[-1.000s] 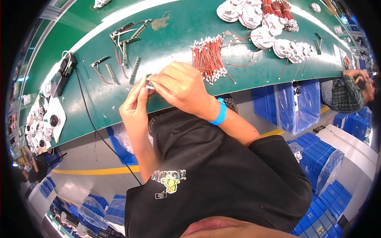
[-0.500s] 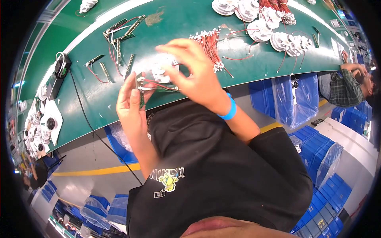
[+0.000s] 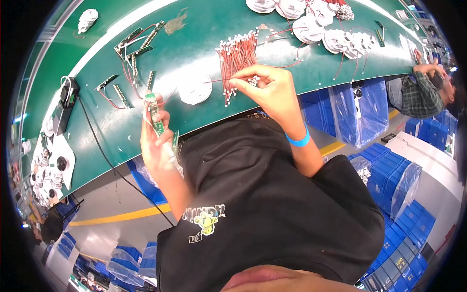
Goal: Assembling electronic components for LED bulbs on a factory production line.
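The left hand (image 3: 156, 141) has its grip clamped on a narrow green circuit strip (image 3: 155, 113), held upright over the near edge of the green bench (image 3: 194, 48). The right hand (image 3: 270, 92) has its fingertips pinched together on a single red wire (image 3: 220, 80), pulled from the bundle of red wires (image 3: 238, 51) just beyond that grip. A white round disc (image 3: 195, 91) lies on the bench between the two grips. More green strips (image 3: 134, 46) lie beyond the left grip, white discs (image 3: 340, 39) beyond and right of the right one. Blue bins (image 3: 389, 175) stand on the floor below the bench.
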`<state>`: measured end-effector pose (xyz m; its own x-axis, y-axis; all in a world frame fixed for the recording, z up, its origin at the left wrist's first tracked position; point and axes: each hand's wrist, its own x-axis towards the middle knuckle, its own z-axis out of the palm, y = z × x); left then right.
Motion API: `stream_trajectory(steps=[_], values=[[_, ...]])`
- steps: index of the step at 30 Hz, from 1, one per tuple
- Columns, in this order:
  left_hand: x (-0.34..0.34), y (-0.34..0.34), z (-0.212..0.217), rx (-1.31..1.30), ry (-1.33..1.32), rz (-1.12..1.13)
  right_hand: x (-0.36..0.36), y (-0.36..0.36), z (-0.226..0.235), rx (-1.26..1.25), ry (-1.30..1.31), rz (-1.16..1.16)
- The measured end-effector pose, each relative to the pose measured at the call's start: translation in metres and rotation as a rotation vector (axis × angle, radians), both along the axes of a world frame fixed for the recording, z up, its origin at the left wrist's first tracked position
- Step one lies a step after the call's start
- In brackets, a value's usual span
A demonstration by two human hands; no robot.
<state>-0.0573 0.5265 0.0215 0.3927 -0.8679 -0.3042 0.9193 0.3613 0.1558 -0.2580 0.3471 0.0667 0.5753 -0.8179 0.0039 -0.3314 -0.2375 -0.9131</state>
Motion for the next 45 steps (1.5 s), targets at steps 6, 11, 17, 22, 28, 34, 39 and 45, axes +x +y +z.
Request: stream_trajectory(steps=[6,11,17,22,28,34,39,45], values=[[-0.005,-0.003,0.004,-0.09,0.086,-0.056,0.023,0.017,-0.018,0.208,-0.538,-0.111],[-0.014,-0.005,0.007,-0.054,0.076,-0.041,0.035,0.017,-0.027,0.161,-0.634,0.007],[-0.02,-0.01,0.021,0.078,-0.095,-0.029,0.045,0.022,-0.021,0.511,-0.853,0.01],[-0.026,-0.014,0.023,0.128,-0.127,-0.048,0.042,0.024,-0.031,-0.196,-0.474,0.145],[-0.035,-0.02,0.021,0.285,-0.422,-0.093,0.054,0.029,-0.031,-0.469,-0.422,0.339],[-0.041,-0.02,0.023,0.279,-0.485,-0.087,0.057,0.034,-0.03,-0.38,-0.426,0.244],[-0.047,-0.02,0.026,0.359,-0.557,-0.083,0.056,0.036,-0.031,-0.334,-0.403,0.247],[-0.049,-0.021,0.025,0.415,-0.561,-0.048,0.057,0.032,-0.034,-0.437,-0.405,0.241]])
